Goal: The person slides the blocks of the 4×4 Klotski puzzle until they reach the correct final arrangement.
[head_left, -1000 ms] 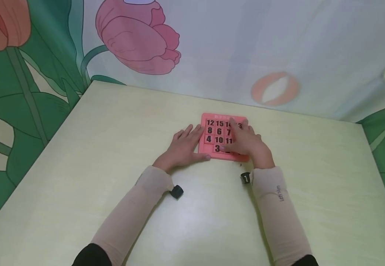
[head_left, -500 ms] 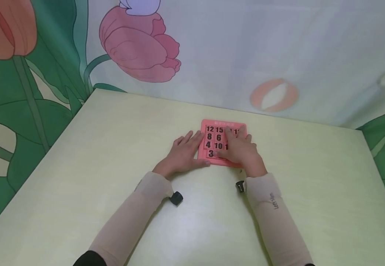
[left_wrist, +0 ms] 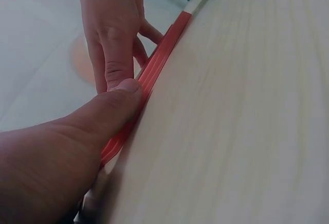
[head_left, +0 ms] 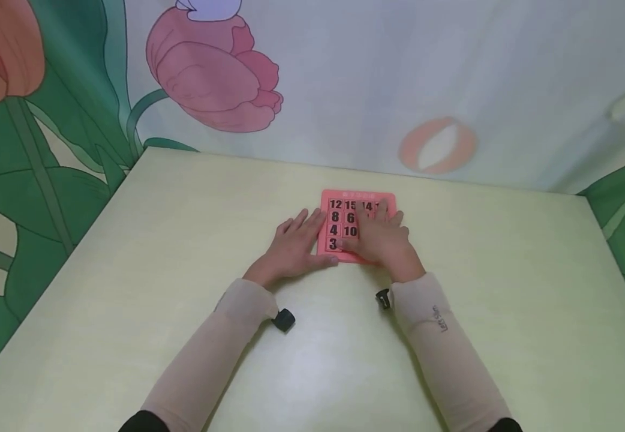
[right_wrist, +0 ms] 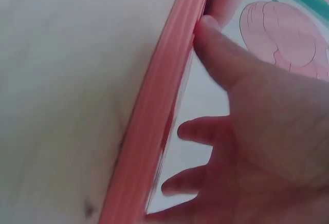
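Head view: flat fingers of both hands rest on puzzle [head_left: 357, 227] showing 12, 15, 14.

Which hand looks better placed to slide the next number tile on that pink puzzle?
Probably the right hand: it lies on the pink puzzle's tiles, fingers spread over them. The left hand rests on the table beside it, its thumb against the near edge, seemingly steadying the frame.
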The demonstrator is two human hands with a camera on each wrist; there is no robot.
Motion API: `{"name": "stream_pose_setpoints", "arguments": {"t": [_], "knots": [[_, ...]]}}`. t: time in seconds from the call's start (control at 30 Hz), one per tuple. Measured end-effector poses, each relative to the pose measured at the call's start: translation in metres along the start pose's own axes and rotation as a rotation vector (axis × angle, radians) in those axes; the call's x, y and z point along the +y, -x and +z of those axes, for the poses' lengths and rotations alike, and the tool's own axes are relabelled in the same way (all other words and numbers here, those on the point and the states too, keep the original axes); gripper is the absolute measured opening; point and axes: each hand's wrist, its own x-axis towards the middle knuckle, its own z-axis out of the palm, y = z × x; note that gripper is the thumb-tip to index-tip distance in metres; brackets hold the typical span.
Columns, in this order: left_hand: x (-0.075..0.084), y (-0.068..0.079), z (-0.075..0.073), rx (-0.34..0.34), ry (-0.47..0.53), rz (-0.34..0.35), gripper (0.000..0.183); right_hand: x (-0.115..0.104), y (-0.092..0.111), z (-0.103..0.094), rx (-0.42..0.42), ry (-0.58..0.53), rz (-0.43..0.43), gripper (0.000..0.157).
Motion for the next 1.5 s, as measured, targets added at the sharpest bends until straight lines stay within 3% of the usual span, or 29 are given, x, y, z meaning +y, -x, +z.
{"name": "stream_pose_setpoints", "arguments": {"t": [0.27,0.5,0.7,0.87,1.0,1.23,1.5], "knots": [[0.000,0.000,0.000,0.004,0.018,-0.010,0.103,0.026,0.001,-0.021,-0.056,-0.151,0.003,0.105],[0.001,0.001,-0.001,0.009,0.017,-0.005,0.103,0.024,0.001,-0.019,-0.056,-0.078,0.025,0.109],[0.001,0.003,-0.002,0.000,0.019,-0.009,0.104,0.043,0.006,-0.029,-0.101,-0.170,-0.028,0.112],[0.002,0.003,-0.005,0.003,0.038,0.003,0.104,0.074,0.014,-0.041,-0.153,-0.193,0.059,0.115],[0.004,0.002,-0.005,-0.003,0.058,0.009,0.104,0.087,0.016,-0.041,-0.156,-0.213,0.102,0.118],[0.004,0.002,-0.005,-0.002,0.052,0.010,0.104,0.076,0.012,-0.034,-0.146,-0.187,0.104,0.112],[0.003,0.002,-0.004,-0.001,0.062,0.016,0.105,0.063,0.015,-0.033,-0.141,-0.176,0.037,0.110]]}}
